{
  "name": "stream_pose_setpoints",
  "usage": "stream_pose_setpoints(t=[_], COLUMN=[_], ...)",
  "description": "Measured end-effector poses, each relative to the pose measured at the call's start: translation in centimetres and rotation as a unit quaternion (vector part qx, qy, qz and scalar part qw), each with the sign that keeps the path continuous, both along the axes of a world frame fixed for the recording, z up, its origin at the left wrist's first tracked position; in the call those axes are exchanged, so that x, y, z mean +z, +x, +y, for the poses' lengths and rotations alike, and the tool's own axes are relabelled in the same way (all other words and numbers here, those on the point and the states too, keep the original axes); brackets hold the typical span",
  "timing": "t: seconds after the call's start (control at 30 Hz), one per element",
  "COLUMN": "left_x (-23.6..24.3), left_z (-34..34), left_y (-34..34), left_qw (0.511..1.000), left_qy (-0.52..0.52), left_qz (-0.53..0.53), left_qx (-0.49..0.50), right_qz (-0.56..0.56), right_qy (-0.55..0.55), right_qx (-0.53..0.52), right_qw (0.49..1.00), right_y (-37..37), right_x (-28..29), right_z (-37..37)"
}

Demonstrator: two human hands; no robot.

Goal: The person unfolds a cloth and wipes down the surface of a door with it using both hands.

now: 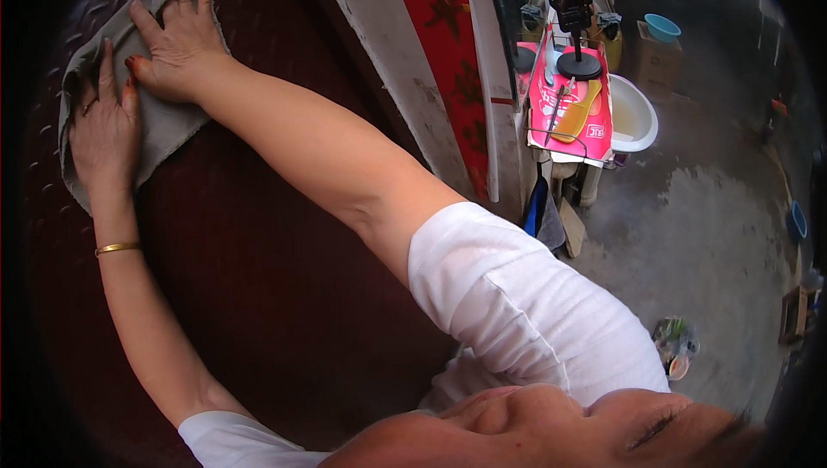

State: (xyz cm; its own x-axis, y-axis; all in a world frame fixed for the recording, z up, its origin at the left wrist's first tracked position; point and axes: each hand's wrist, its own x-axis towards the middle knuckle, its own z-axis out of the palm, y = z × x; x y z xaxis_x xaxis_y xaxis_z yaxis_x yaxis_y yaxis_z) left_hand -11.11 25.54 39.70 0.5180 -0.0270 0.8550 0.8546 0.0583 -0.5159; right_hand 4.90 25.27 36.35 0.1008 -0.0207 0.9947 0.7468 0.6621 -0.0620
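A grey cloth (172,123) lies against a dark red-brown metal surface (233,244) with a raised pattern at its upper left. My left hand (105,132), with a gold bangle on the wrist, is on the cloth's left part, fingers stretched over it and slightly bent. Just above and to the right, my right hand (177,46) presses on the cloth with fingers spread and tips toward the top. Both hands are open, touching the cloth, and their thumbs are close together.
A red floral strip (439,46) borders the surface. At right are a pink-covered stand (543,98) with a phone holder (568,3) and yellow comb (577,111), a white basin (637,115), a blue bowl on a box (662,27), grey floor (689,235) and a cluttered bag (676,339).
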Motion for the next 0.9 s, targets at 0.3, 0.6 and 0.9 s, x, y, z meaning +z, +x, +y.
stream_pose_setpoints(t=[0.3, 0.6, 0.9], left_x=[-9.1, -20.1, -23.7], left_z=[-3.8, -5.4, -5.9], left_y=[-0.2, -3.0, -4.0], left_qw=[0.990, 0.949, 0.942], left_qy=[-0.133, -0.217, -0.248], left_qz=[0.015, 0.088, 0.056], left_qx=[-0.043, -0.211, -0.218], right_qz=[0.017, 0.060, 0.170], right_qy=[-0.072, -0.098, -0.188], right_qx=[-0.066, -0.158, 0.023], right_qw=[0.995, 0.981, 0.967], right_y=[-0.8, -3.7, -3.1], right_x=[-8.9, -21.2, -25.1], right_z=[-1.7, -3.6, -6.0])
